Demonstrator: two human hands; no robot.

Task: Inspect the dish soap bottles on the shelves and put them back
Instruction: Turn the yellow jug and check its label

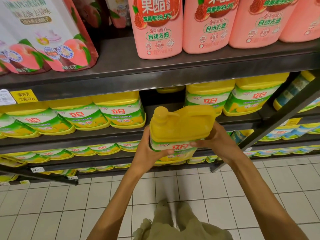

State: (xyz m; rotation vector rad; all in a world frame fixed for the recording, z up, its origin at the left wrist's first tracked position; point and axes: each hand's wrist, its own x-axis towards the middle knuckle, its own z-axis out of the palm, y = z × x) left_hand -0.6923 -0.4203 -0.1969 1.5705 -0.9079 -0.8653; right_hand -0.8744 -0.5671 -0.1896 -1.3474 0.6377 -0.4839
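Khaki clothing is showing at the bottom edge, cut off; the white tile floor is lying open on both sides of it.

2 bare forearms are reaching up and forward. Left hand is gripping the held bottle on its left side, thumb curling across the front label. Right hand is gripping the right side, thumb lying on the label, its other fingers hidden behind the bottle. The bottle is yellow with a pump top and a built-in handle, tilting top-away, held in the air just in front of the middle shelf, touching no shelf.

Straight behind it a gap is showing in the row of yellow bottles, with 1 more bottle dimly seen deep inside. More of the same are standing right of the gap; their caps are hidden under the shelf above.

Lower shelves are holding further yellow bottles, only tops visible. A dark slanted upright is crossing at right, blocking blue-labelled packs behind it.

Top shelf: pink bottles at right, peach-printed pouches at left, all cut off by the frame. A yellow tag is hanging on the shelf edge; small print unreadable.
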